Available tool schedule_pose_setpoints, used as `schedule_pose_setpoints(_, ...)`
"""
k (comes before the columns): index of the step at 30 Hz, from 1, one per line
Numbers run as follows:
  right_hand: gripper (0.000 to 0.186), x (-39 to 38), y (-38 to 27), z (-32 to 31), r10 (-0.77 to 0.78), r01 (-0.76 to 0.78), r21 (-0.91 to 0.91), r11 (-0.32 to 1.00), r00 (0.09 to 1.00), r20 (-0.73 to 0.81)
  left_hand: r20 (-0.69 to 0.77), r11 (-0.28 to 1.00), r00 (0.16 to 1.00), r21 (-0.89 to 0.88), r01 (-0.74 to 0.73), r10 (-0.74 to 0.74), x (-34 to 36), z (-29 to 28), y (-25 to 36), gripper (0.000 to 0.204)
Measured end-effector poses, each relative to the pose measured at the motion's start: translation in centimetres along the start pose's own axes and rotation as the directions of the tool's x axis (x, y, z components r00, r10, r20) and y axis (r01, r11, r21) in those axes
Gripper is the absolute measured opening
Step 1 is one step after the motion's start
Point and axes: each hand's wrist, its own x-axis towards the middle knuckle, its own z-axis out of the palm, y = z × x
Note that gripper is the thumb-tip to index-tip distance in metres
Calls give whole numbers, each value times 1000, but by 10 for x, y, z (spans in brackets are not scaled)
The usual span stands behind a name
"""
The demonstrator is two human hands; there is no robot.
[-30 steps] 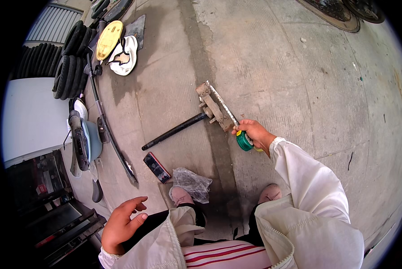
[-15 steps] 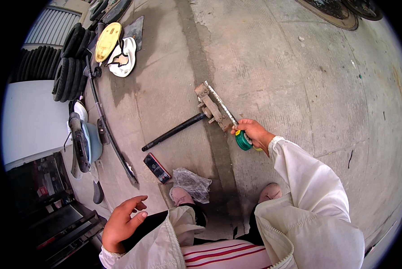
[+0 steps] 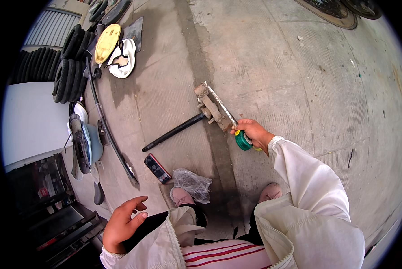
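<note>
My right hand (image 3: 253, 132) grips a green tape measure (image 3: 243, 141). Its white blade (image 3: 220, 102) runs out up and left, alongside a rusty metal bracket (image 3: 216, 110) lying on the floor. From that bracket a black tube (image 3: 174, 131) stretches toward the lower left, together making a T shape. At the lower left my left hand (image 3: 124, 224) hovers over my lap, fingers loosely curled and apart, holding nothing. A dark rectangular object with a red edge (image 3: 157, 169) rests on the floor below the tube's end. Beside it is crumpled clear plastic (image 3: 192, 184), touching my shoe.
A long dark bar (image 3: 104, 119) lies along the left. Beyond it are a blue-grey shell part (image 3: 92, 143), stacked black tyres (image 3: 66, 80), a yellow oval part (image 3: 108, 43) and a white cover (image 3: 124, 59). Wheels (image 3: 331, 11) show at the far right.
Almost nothing differs. Both hands keep their positions, and the tape blade stays along the bracket; the view has shifted only very slightly.
</note>
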Motion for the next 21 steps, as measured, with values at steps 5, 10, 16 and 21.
schedule_pose_setpoints(5, 9, 2, 3, -1, -8, 8, 13, 1000, 1000, 1, -5, 1000, 1000, 4, -13, 13, 0, 1, 1, 43)
schedule_pose_setpoints(10, 9, 3, 4, -3, -7, 7, 17, 1000, 1000, 10, 0, 1000, 1000, 0, -10, 10, 1, 1, 2, 43)
schedule_pose_setpoints(16, 10, 3, 3, -1, 1, -1, 10, 1000, 1000, -7, -2, 1000, 1000, -2, -12, 12, -1, 1, -2, 43)
schedule_pose_setpoints(21, 10, 4, 5, -2, -3, 3, -3, 1000, 1000, -1, 1, 1000, 1000, -1, -9, 9, 0, 1, 0, 44)
